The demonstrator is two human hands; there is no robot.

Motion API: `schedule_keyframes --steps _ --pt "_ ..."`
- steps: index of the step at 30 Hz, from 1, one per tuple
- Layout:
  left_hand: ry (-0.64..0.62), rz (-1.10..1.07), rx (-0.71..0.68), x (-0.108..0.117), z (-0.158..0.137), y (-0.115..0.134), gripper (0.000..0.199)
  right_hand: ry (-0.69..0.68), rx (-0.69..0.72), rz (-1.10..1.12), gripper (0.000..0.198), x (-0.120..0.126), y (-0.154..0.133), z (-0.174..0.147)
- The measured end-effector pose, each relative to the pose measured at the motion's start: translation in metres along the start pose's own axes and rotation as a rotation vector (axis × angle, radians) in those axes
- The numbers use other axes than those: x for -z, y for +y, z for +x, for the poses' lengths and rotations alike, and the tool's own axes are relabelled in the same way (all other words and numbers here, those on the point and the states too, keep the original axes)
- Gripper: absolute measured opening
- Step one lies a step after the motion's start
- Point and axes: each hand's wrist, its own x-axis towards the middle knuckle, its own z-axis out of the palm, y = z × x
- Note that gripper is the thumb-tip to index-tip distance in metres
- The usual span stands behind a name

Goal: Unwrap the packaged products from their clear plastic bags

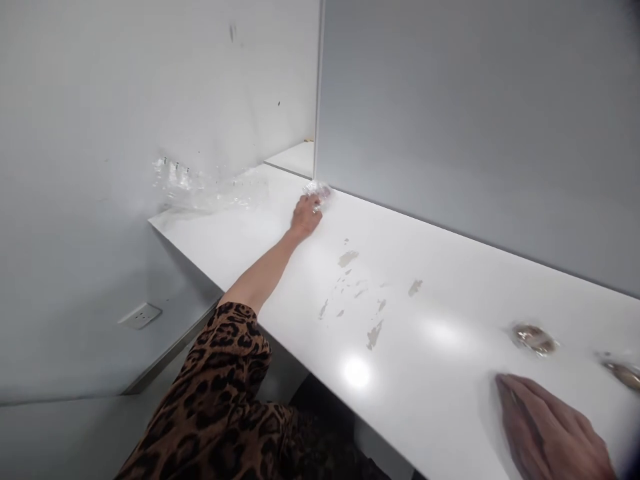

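Packet [325, 193] of clear, shiny plastic sits at the far back of our white table [480, 267], near the low edge of the tall grey board [460, 120]. Something pinkish shows inside it, but it is too blurry for us to name. Our left hand [307, 217] is right at it, with our arm stretched out long. Our fingers and thumb are bent in and nearly closed, and they have hold of the near side of the packet. We cannot tell how hard they squeeze.

Our right hand [553, 427] is low on the other side, over the near part of the table. Its fingers are close together and its back faces up. Its underside is hidden, so we cannot tell if it has hold of anything. Just beyond it lies a round packet [535, 339] with something brown inside clear wrap. One more brown packet [624, 375] is cut off by the side of our view.

Past our left hand, a heap of clear bags [205, 190] lies by the pale wall [100, 133]. Grey, patchy marks [374, 335] spot the middle of the table. Our sleeve [215, 367] has brown and black spots, and a socket [141, 316] is low on the wall.
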Motion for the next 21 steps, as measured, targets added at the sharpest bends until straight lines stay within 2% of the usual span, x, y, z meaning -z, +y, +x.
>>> schedule_keyframes --steps 2,6,10,14,21 --pt "-0.057 -0.081 -0.105 -0.002 -0.034 0.027 0.029 -0.001 -0.015 0.007 0.071 0.000 -0.006 0.004" --pt "-0.191 -0.242 -0.291 -0.012 -0.097 0.085 0.028 -0.022 -0.048 0.005 0.042 0.005 -0.019 0.012" --pt "-0.284 -0.274 -0.412 -0.025 -0.141 0.134 0.030 -0.020 -0.061 -0.003 0.039 0.006 -0.027 0.016" --pt "-0.263 -0.261 -0.444 -0.032 -0.159 0.163 0.021 -0.013 -0.044 -0.018 0.040 0.006 -0.029 0.020" --pt "-0.035 -0.188 -0.297 -0.023 -0.158 0.171 0.023 -0.033 -0.043 -0.008 0.039 0.009 -0.035 0.024"
